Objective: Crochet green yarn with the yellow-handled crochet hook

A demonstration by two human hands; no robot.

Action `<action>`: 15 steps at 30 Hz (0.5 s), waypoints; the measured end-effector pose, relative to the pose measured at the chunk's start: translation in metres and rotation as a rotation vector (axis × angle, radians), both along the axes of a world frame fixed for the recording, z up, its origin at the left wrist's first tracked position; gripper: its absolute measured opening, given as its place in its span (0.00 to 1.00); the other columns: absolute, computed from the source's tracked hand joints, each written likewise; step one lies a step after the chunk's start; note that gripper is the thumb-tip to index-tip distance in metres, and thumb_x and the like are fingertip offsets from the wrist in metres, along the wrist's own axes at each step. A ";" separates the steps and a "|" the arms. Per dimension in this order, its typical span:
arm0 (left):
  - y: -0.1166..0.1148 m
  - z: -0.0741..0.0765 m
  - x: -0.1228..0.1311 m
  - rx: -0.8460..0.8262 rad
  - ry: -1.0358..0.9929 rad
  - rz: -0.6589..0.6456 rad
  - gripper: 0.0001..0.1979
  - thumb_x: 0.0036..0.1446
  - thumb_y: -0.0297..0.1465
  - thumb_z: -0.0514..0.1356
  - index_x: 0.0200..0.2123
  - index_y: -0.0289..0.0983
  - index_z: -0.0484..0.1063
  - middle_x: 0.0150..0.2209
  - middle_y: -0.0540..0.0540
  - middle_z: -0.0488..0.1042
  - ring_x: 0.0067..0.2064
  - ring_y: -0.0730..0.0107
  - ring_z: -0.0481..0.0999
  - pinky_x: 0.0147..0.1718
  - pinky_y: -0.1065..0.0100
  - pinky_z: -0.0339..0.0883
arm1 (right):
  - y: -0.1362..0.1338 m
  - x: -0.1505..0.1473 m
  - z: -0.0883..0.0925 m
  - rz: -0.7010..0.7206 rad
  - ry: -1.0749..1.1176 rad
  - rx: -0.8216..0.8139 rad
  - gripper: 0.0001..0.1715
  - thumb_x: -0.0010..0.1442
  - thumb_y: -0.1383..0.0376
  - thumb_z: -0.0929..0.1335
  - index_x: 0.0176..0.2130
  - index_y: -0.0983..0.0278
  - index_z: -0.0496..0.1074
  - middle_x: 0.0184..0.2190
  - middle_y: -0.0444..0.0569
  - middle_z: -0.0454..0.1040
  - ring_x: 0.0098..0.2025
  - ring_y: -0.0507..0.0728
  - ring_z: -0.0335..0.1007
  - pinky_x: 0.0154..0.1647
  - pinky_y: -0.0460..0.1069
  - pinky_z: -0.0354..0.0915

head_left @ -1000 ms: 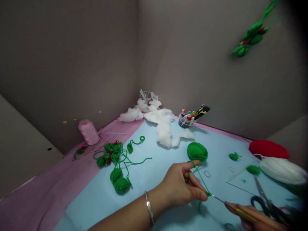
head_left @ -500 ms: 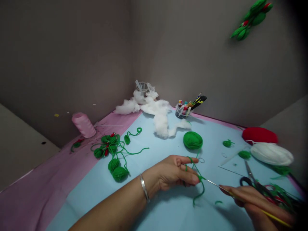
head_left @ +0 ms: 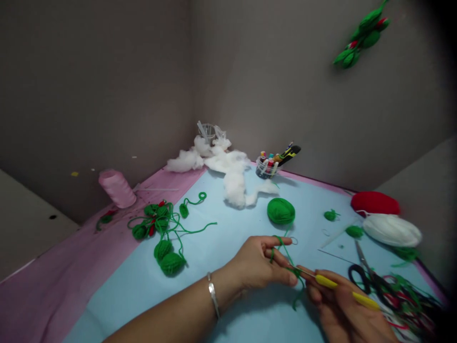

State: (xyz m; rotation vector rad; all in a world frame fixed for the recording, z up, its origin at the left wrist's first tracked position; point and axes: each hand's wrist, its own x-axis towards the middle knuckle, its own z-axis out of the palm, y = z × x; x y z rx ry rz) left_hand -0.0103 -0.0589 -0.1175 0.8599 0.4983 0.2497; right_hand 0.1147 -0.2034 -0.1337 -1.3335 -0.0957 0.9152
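Green stitches: lower frame, right of centre.
Left hand: we pinch them between thumb and finger, forefinger stretched, yarn looped over it.
Right hand: our fingers curl round the yellow-handled hook.
Green ball: right of centre.

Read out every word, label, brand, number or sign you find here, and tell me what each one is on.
No text can be read anywhere in this view.
Yellow-handled hook in the right hand: no lettering I can make out.
Black-and-yellow tool in the clear cup: too small and blurred to tell.
Green yarn ball, red skein and white skein: no label shows.
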 end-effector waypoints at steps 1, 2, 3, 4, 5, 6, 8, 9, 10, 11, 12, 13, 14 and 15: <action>0.001 0.001 0.000 0.010 -0.006 0.006 0.54 0.16 0.29 0.81 0.55 0.29 0.73 0.25 0.53 0.76 0.26 0.77 0.72 0.34 0.70 0.65 | 0.003 -0.001 0.003 -0.023 0.027 0.003 0.28 0.31 0.46 0.82 0.27 0.63 0.81 0.24 0.53 0.77 0.26 0.54 0.73 0.29 0.43 0.72; 0.001 0.001 0.001 0.011 -0.014 0.011 0.53 0.17 0.29 0.81 0.54 0.29 0.74 0.26 0.52 0.76 0.25 0.78 0.72 0.33 0.70 0.64 | 0.005 -0.002 0.006 -0.039 0.043 0.005 0.29 0.29 0.46 0.82 0.27 0.63 0.81 0.25 0.53 0.77 0.25 0.53 0.73 0.29 0.44 0.73; 0.002 0.002 0.001 0.005 -0.018 0.018 0.52 0.16 0.30 0.81 0.54 0.29 0.74 0.25 0.52 0.76 0.25 0.78 0.72 0.32 0.70 0.64 | 0.007 -0.003 0.009 -0.045 0.049 0.005 0.30 0.27 0.47 0.82 0.26 0.64 0.80 0.25 0.54 0.77 0.25 0.53 0.72 0.29 0.44 0.73; 0.002 0.003 0.001 -0.005 -0.018 0.026 0.52 0.16 0.31 0.81 0.53 0.29 0.74 0.25 0.52 0.76 0.25 0.77 0.72 0.32 0.70 0.64 | 0.008 -0.003 0.010 -0.046 0.043 0.010 0.30 0.27 0.47 0.82 0.26 0.64 0.80 0.25 0.54 0.77 0.25 0.53 0.72 0.29 0.44 0.73; 0.002 0.004 0.002 -0.015 -0.013 0.035 0.51 0.15 0.31 0.81 0.52 0.28 0.75 0.25 0.52 0.76 0.25 0.77 0.72 0.31 0.70 0.64 | 0.008 -0.003 0.011 -0.045 0.027 0.019 0.29 0.28 0.47 0.82 0.26 0.64 0.80 0.25 0.53 0.76 0.25 0.53 0.71 0.28 0.44 0.72; 0.002 0.005 0.002 -0.022 -0.007 0.048 0.51 0.15 0.32 0.81 0.51 0.29 0.75 0.24 0.52 0.76 0.25 0.77 0.72 0.31 0.70 0.64 | 0.008 -0.003 0.012 -0.040 0.001 0.030 0.29 0.29 0.47 0.82 0.26 0.64 0.80 0.25 0.53 0.76 0.25 0.53 0.71 0.28 0.44 0.72; 0.001 0.006 0.002 -0.032 -0.001 0.069 0.48 0.15 0.33 0.81 0.48 0.29 0.76 0.24 0.52 0.75 0.25 0.77 0.72 0.31 0.70 0.64 | 0.007 -0.001 0.010 -0.018 -0.065 0.060 0.27 0.34 0.47 0.81 0.26 0.64 0.80 0.24 0.53 0.76 0.25 0.53 0.73 0.27 0.45 0.73; 0.001 0.006 0.001 -0.034 -0.001 0.077 0.47 0.15 0.33 0.81 0.47 0.29 0.77 0.24 0.52 0.75 0.25 0.76 0.72 0.32 0.70 0.64 | 0.006 -0.001 0.009 -0.002 -0.104 0.075 0.26 0.37 0.46 0.80 0.27 0.64 0.80 0.24 0.54 0.76 0.24 0.54 0.73 0.27 0.45 0.73; 0.001 0.006 0.001 -0.037 -0.003 0.082 0.46 0.15 0.33 0.81 0.47 0.29 0.77 0.24 0.52 0.75 0.25 0.76 0.72 0.32 0.70 0.64 | 0.005 0.000 0.007 0.011 -0.143 0.092 0.25 0.41 0.46 0.79 0.28 0.64 0.81 0.24 0.54 0.77 0.24 0.55 0.74 0.27 0.46 0.73; 0.000 0.006 0.000 -0.039 -0.003 0.087 0.46 0.15 0.32 0.81 0.46 0.30 0.77 0.24 0.52 0.76 0.25 0.76 0.72 0.32 0.70 0.64 | 0.004 0.001 0.005 0.020 -0.183 0.109 0.24 0.44 0.46 0.78 0.29 0.63 0.81 0.24 0.55 0.77 0.24 0.56 0.75 0.26 0.46 0.73; 0.000 0.007 0.000 -0.041 -0.002 0.091 0.45 0.15 0.32 0.81 0.46 0.30 0.78 0.24 0.52 0.76 0.26 0.76 0.72 0.32 0.70 0.64 | 0.003 0.002 0.004 0.026 -0.221 0.131 0.23 0.46 0.46 0.77 0.30 0.63 0.81 0.25 0.56 0.78 0.24 0.56 0.75 0.26 0.46 0.74; 0.000 0.007 0.000 -0.040 0.000 0.095 0.45 0.15 0.31 0.81 0.46 0.31 0.78 0.24 0.51 0.76 0.26 0.75 0.73 0.32 0.70 0.65 | 0.001 0.002 0.002 0.029 -0.257 0.159 0.22 0.48 0.47 0.77 0.31 0.63 0.82 0.26 0.57 0.78 0.24 0.57 0.76 0.25 0.47 0.73; -0.001 0.008 -0.001 -0.037 0.002 0.099 0.44 0.15 0.30 0.80 0.46 0.31 0.78 0.25 0.51 0.77 0.26 0.75 0.73 0.32 0.71 0.65 | 0.000 0.002 0.001 0.029 -0.292 0.188 0.20 0.50 0.48 0.76 0.32 0.62 0.82 0.27 0.57 0.79 0.24 0.57 0.76 0.24 0.47 0.73; -0.001 0.008 -0.001 -0.034 0.006 0.102 0.44 0.15 0.29 0.80 0.45 0.31 0.78 0.25 0.51 0.77 0.26 0.75 0.73 0.32 0.71 0.65 | -0.001 0.003 0.000 0.031 -0.325 0.215 0.18 0.51 0.49 0.76 0.32 0.62 0.82 0.27 0.57 0.79 0.24 0.57 0.76 0.24 0.47 0.73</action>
